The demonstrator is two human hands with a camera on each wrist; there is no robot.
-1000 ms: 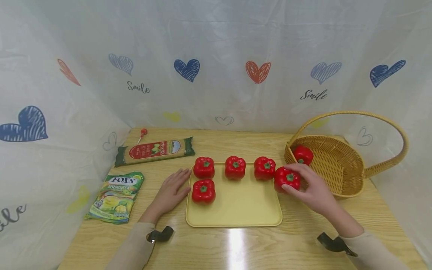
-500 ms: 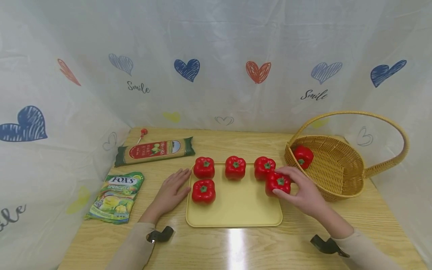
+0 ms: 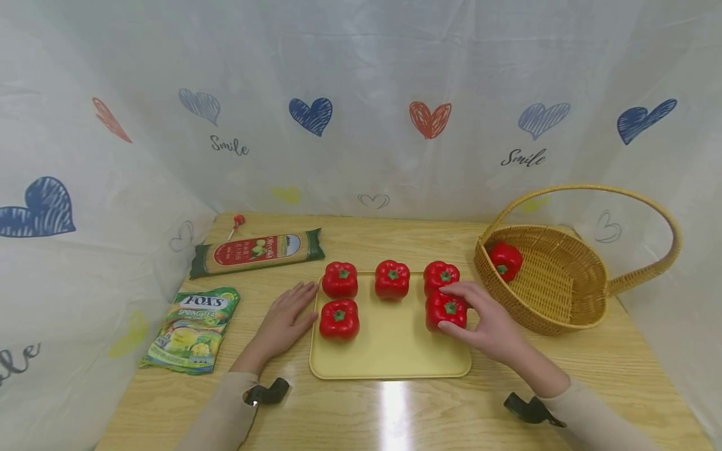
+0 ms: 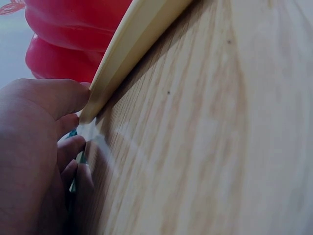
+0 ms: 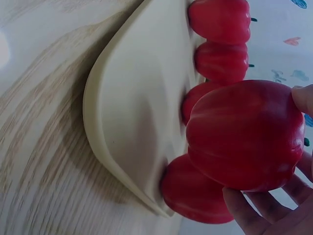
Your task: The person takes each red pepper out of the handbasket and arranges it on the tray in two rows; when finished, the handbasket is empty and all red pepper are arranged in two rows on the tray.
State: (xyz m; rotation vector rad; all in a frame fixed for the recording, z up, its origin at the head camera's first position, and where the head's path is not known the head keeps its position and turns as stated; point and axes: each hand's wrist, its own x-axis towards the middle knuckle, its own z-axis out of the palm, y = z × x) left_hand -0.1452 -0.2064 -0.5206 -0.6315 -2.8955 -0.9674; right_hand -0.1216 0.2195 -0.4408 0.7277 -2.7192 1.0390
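Observation:
My right hand (image 3: pixel 496 332) holds a red bell pepper (image 3: pixel 443 315) by its sides, over the right part of the yellow tray (image 3: pixel 389 354). In the right wrist view the held pepper (image 5: pixel 244 134) appears off the tray surface, thumb on one side and fingers on the other. Several more red peppers stand on the tray: one in the back left corner (image 3: pixel 340 282), one at the back middle (image 3: pixel 392 280), one at the back right (image 3: pixel 440 274) and one in front on the left (image 3: pixel 339 321). My left hand (image 3: pixel 282 329) rests at the tray's left edge, thumb touching the rim.
A wicker basket (image 3: pixel 583 266) with a tall handle stands at the right, one red pepper (image 3: pixel 505 261) inside. To the left lie a long Olivoilà packet (image 3: pixel 256 254), a lollipop (image 3: pixel 238 221) and a green Fox's candy bag (image 3: pixel 192 331). A heart-printed sheet (image 3: pixel 361 156) hangs behind the table.
My right hand has carried the pepper leftward from beside the basket to over the tray, in front of the back right pepper. The left hand has stayed put.

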